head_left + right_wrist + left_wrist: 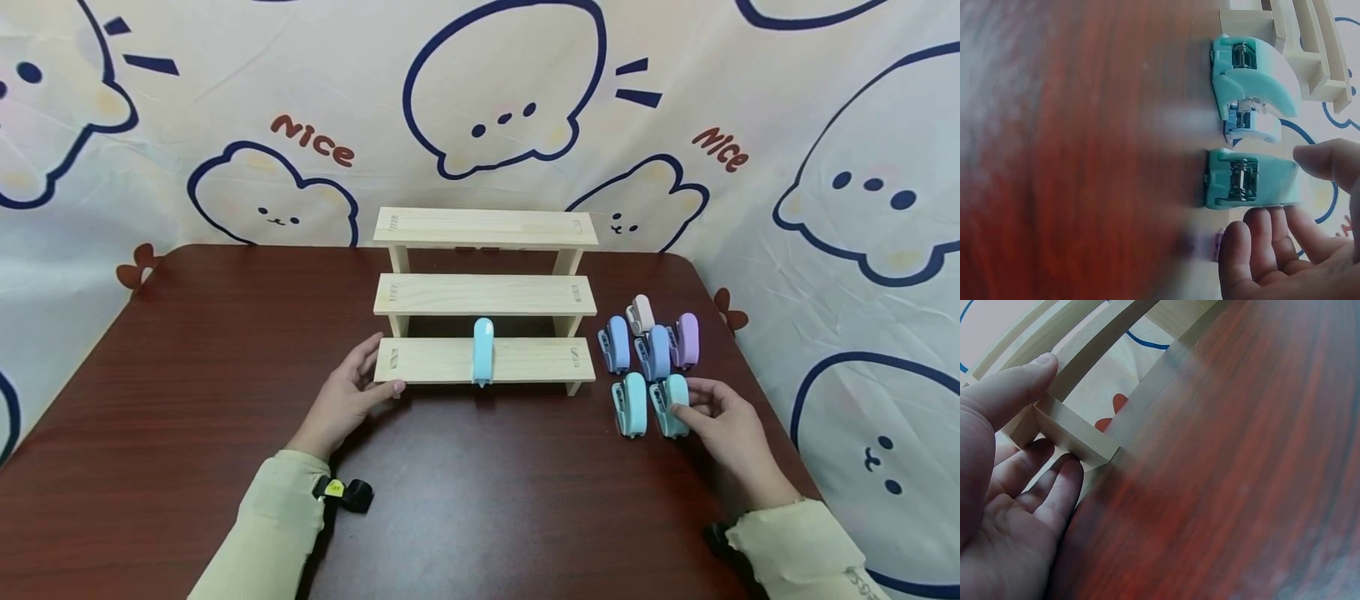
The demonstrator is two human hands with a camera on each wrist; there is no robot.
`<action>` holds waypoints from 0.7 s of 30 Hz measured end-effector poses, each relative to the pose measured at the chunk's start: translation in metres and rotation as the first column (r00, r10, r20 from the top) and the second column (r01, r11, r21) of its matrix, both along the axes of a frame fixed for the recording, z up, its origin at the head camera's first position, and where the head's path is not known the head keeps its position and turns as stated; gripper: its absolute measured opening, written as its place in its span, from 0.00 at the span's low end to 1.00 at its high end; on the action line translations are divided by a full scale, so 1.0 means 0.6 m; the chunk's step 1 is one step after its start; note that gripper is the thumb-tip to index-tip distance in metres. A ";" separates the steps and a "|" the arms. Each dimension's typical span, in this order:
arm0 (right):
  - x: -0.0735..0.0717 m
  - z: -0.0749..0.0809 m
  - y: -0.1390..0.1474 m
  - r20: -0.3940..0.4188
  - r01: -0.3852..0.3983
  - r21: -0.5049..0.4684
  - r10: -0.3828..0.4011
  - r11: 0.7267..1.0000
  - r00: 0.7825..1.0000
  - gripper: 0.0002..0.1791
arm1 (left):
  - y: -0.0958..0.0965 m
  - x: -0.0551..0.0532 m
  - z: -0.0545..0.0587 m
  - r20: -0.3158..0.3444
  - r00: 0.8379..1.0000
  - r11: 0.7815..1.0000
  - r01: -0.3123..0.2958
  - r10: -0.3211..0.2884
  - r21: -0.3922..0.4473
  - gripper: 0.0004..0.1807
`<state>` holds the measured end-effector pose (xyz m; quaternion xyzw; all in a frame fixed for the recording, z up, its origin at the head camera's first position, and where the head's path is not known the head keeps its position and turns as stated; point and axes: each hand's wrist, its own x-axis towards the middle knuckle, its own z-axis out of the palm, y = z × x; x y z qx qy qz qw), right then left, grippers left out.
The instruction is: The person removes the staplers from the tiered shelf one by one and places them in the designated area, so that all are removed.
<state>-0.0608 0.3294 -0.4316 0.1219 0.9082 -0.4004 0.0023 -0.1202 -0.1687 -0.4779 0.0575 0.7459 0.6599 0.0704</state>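
A three-tier wooden rack (427, 360) stands on the table, with a light-blue mini stapler (483, 350) upright at the middle of its lowest step. My left hand (347, 402) grips the left end of that step. In the left wrist view the thumb lies along the top edge and the fingers (1066, 487) are at the end support. On the right, my right hand (726, 429) pinches a teal mini stapler (670, 406) between thumb and fingers; the right wrist view shows this teal stapler (1250, 180) standing at the table surface. Another teal stapler (630, 405) stands just left of it.
Behind the teal pair stand two blue staplers (617, 344), a purple one (686, 340) and a white one (641, 315), close together right of the rack. A patterned cloth (495, 75) hangs behind the dark wooden table (487, 517).
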 end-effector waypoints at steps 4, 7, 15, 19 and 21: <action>0.007 0.007 -0.004 -0.031 0.054 0.013 -0.054 0.998 0.998 0.31 | 0.001 0.000 0.000 0.000 1.000 1.000 -0.001 0.001 0.009 0.50; 0.015 0.012 -0.011 -0.070 0.086 0.006 -0.086 0.996 0.994 0.30 | 0.002 0.000 0.001 -0.001 1.000 1.000 -0.002 0.002 0.011 0.50; 0.031 0.026 -0.031 -0.190 0.126 -0.071 -0.137 0.990 0.972 0.25 | 0.000 0.001 0.000 0.009 1.000 1.000 -0.005 0.005 0.005 0.50; 0.033 0.038 -0.045 -0.216 0.101 -0.104 -0.121 0.989 0.969 0.25 | 0.000 0.002 0.001 0.012 1.000 1.000 -0.008 0.008 -0.004 0.50; 0.034 0.045 -0.053 -0.232 0.074 -0.110 -0.098 0.991 0.968 0.25 | 0.000 0.002 0.001 0.011 1.000 1.000 -0.008 0.008 -0.005 0.50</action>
